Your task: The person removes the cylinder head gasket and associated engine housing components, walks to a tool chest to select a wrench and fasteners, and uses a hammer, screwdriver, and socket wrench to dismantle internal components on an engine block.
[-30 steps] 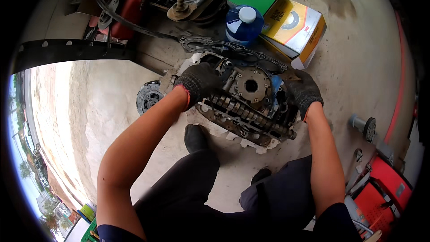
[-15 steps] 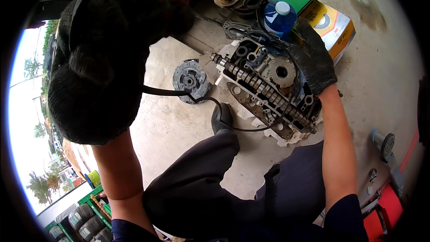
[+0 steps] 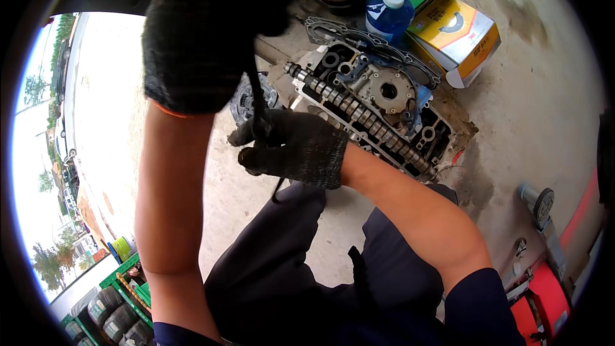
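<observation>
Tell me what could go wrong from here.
The flexible black strip runs between the raised left hand and the right hand, so a hard pull might stretch or kink it. The camshaft lies exposed on the engine casting; grit could settle on its lobes. The blue bottle stands close beside the thin gaskets and might tip onto them if bumped.

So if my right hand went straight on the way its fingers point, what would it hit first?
Probably your left forearm, next in line leftward from your right hand. But the forearm looks closer to the camera and depth is unclear, so the hand might pass underneath.
</observation>
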Available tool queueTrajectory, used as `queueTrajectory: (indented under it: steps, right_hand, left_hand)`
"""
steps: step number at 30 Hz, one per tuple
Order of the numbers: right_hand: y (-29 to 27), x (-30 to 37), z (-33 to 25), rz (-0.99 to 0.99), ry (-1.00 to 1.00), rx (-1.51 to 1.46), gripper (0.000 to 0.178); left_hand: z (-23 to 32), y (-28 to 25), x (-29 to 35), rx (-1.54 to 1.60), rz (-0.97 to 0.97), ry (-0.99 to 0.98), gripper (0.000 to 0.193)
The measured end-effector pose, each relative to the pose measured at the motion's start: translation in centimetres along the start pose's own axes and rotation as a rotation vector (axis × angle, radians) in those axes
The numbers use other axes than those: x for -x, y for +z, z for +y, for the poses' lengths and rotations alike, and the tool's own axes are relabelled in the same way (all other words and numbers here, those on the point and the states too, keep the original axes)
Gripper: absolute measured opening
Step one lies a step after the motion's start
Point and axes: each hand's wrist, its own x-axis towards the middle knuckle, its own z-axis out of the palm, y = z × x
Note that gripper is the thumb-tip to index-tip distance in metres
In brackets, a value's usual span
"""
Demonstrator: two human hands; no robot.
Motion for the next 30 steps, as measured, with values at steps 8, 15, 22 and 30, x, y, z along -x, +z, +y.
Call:
queueTrajectory:
  steps: [8,15,22,30]
  right_hand:
    - [-9.4,3.0,0.0,0.158,0.540,0.522,0.030]
    - [-13.2,5.0,0.5,0.670,-0.199,-0.623,0.021]
    - [-10.7,7.7,-5.1,0.511,0.130,0.090,0.026]
    - [-7.1,5.7,0.0,0.458,-0.344,0.821,0.027]
  left_hand:
    - [2.5,-15.3,10.3,0.290,0.365,-0.258,0.016]
    - [-12.5,0.5,15.4,-0.490,-0.036,-0.629,0.036]
    - [-11.4,4.9,13.0,-1.230,0.111,-0.411,0.064]
    - [-6.4,7.6,8.2,-0.617,0.119,-0.486,0.056]
